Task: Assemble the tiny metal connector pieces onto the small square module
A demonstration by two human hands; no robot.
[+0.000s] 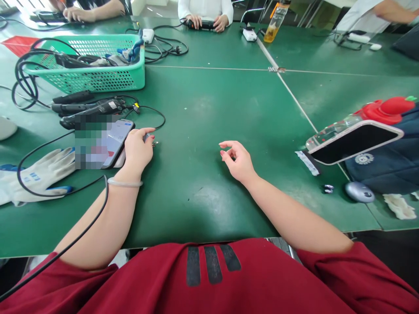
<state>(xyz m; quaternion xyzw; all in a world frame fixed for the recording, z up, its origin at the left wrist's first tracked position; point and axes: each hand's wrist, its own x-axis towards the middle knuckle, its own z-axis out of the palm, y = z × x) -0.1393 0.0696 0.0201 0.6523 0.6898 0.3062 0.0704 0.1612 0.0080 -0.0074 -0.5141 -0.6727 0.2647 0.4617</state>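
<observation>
The left hand (139,148) curls beside a phone (120,133) — its grip I can't tell — the right hand (237,161) loosely open over the table (196,192).

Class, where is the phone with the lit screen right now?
In the head view, the phone is on the left, between the white glove and the left hand.

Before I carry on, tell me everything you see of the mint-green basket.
The mint-green basket looks like plastic, longer than it is deep, with walls pierced by many small holes. It stands upright on the green table, toward the far left. It is open at the top; inside lie dark items and grey-and-blue ones, too jumbled to name surely. Black cables loop over its left end down to the table.
</observation>
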